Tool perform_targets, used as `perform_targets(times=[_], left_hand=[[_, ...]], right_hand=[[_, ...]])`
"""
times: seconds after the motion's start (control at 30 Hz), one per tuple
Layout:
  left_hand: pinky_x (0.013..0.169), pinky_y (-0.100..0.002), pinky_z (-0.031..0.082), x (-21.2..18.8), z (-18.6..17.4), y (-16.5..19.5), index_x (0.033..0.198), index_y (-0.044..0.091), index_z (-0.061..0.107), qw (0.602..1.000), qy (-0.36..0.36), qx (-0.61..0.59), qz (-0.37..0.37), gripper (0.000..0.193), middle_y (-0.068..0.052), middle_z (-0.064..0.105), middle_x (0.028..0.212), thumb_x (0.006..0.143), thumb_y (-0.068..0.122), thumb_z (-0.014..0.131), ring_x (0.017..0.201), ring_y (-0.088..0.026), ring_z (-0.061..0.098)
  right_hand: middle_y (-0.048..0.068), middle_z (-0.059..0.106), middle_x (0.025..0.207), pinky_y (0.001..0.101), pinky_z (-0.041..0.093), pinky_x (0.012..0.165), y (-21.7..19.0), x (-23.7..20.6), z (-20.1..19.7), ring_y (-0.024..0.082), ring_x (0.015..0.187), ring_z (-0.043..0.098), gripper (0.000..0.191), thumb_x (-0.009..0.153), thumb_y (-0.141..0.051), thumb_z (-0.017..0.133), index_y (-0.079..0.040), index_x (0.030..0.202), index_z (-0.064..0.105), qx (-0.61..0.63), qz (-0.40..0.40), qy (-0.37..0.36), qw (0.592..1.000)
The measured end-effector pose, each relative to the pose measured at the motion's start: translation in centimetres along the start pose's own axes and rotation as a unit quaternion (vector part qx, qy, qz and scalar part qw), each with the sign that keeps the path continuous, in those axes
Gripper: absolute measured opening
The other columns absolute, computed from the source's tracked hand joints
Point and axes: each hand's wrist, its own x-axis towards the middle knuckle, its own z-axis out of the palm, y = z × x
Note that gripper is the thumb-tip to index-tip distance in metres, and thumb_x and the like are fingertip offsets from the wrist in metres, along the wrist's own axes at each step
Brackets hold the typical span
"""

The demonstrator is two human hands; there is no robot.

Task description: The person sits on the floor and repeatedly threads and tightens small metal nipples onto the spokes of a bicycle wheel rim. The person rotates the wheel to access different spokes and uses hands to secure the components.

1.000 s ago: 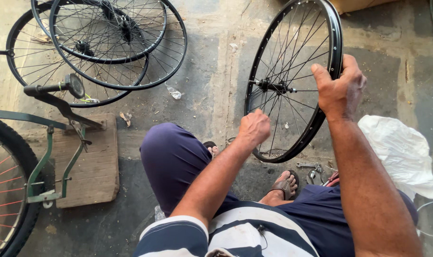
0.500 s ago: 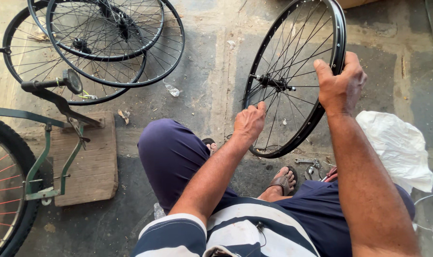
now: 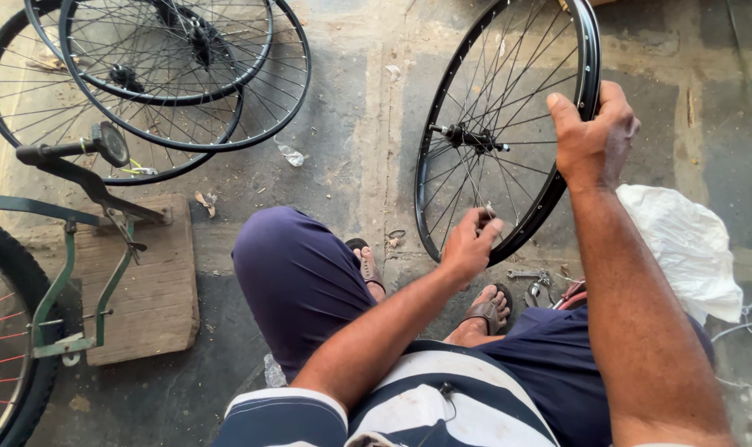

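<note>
One wheel (image 3: 508,124) stands upright on the floor (image 3: 368,124) ahead of the person's knees, its rim leaning up and to the right, axle jutting left from the hub. The right hand (image 3: 595,136) clamps the rim's upper right edge, fingers curled over it. The left hand (image 3: 471,244) pinches a spoke near the lower rim, fingers nearly closed. Three more wheels (image 3: 169,74) lie flat at upper left; a white bag (image 3: 682,240) sits right.

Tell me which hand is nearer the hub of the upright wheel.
Left. The left hand pinches spokes just below the hub; the right hand grips the wheel at its rim, farther off to the side.
</note>
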Motion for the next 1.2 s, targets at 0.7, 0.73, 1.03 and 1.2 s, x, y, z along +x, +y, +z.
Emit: perform_targets(times=[0.7, 0.73, 1.03, 1.2], left_hand=[[0.061, -0.022, 0.055, 2.1, 0.1, 4.5, 0.129, 0.006, 0.044, 0.88, -0.19, -0.43, -0.067, 0.041, -0.006, 0.073, 0.097, 0.097, 0.011, 0.07, 0.077, -0.01, 0.069], [0.058, -0.021, 0.054, 2.0, 0.1, 4.6, 0.129, 0.006, 0.044, 0.88, -0.188, -0.432, -0.06, 0.042, -0.005, 0.072, 0.096, 0.098, 0.011, 0.071, 0.076, -0.009, 0.069], [0.057, -0.02, 0.054, 2.2, -0.6, 5.2, 0.13, 0.005, 0.043, 0.88, -0.165, -0.441, -0.059, 0.046, -0.004, 0.07, 0.096, 0.096, 0.012, 0.073, 0.074, -0.008, 0.067], [0.054, -0.019, 0.052, 2.2, -0.5, 5.2, 0.131, 0.005, 0.04, 0.882, -0.169, -0.437, -0.056, 0.047, -0.005, 0.068, 0.096, 0.097, 0.014, 0.072, 0.07, -0.008, 0.066]], right_hand=[[0.017, 0.071, 0.107, 0.0333, 0.057, 0.091, 17.8, -22.7, 0.0, 0.026, 0.1, 0.07, 0.013, 0.099, 0.006, 0.061, 0.003, 0.111, 0.063, 0.514, 0.436, -0.109, 0.73], [0.019, 0.071, 0.108, 0.0333, 0.057, 0.089, 17.4, -23.4, -0.3, 0.027, 0.099, 0.07, 0.009, 0.102, 0.004, 0.063, 0.003, 0.111, 0.062, 0.518, 0.431, -0.106, 0.731], [0.016, 0.075, 0.105, 0.029, 0.062, 0.078, 12.7, -22.6, -3.2, 0.02, 0.091, 0.076, 0.016, 0.089, 0.005, 0.066, -0.004, 0.102, 0.068, 0.536, 0.395, -0.112, 0.738], [0.02, 0.075, 0.105, 0.0288, 0.058, 0.076, 11.0, -20.8, -3.6, 0.02, 0.087, 0.072, 0.007, 0.101, 0.004, 0.069, 0.006, 0.108, 0.07, 0.535, 0.33, -0.112, 0.77]])
